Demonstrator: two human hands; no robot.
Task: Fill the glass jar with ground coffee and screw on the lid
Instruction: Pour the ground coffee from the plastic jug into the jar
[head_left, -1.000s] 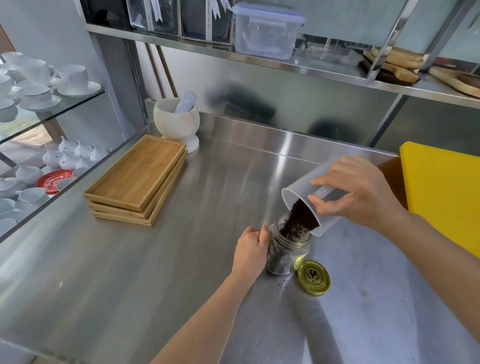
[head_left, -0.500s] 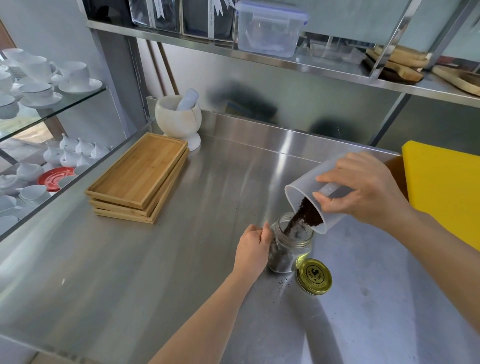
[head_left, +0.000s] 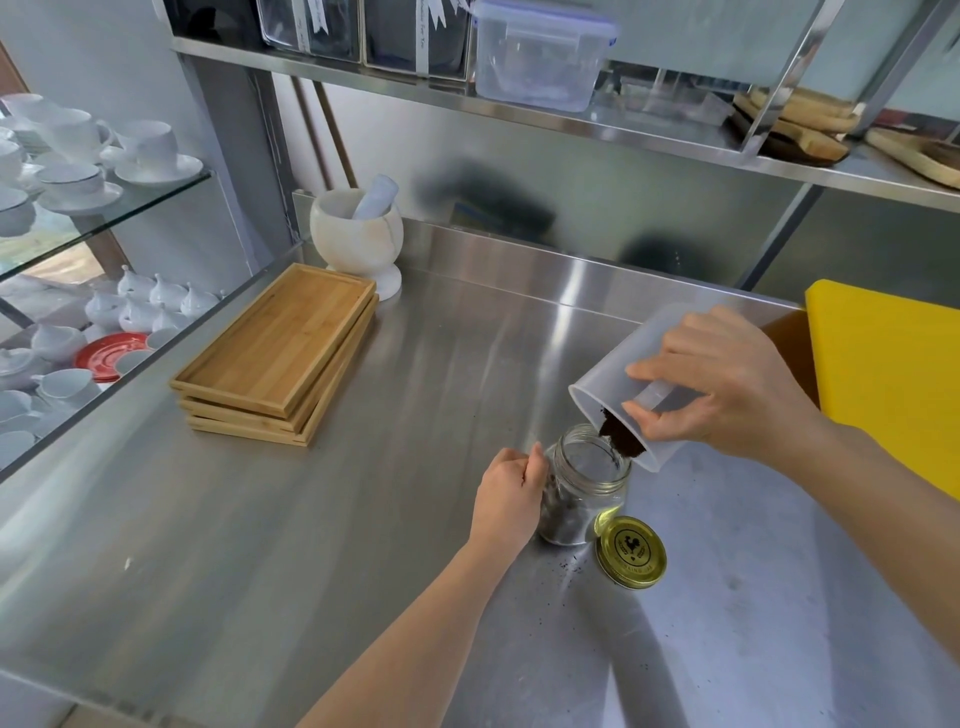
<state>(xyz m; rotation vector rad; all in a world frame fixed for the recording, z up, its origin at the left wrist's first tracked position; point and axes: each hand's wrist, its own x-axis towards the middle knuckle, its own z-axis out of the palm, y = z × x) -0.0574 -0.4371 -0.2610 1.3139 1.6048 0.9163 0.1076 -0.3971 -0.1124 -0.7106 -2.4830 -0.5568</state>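
Steel counter (head_left: 311, 519) | left hand (head_left: 511, 499) grips jar (head_left: 584, 488) | right hand (head_left: 727, 384) tilts tub (head_left: 618, 379)

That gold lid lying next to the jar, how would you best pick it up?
Come straight down on the gold lid and pinch its rim on opposite sides. It lies flat on the steel counter, top face up, so only the thin edge offers a hold. Approach from the right: the glass jar stands close on its left.

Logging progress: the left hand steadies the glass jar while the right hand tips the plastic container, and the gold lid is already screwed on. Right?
Not quite. The head view shows the gold lid lying flat on the steel counter beside the open glass jar. The left hand steadying and right hand tipping the plastic container are correct.
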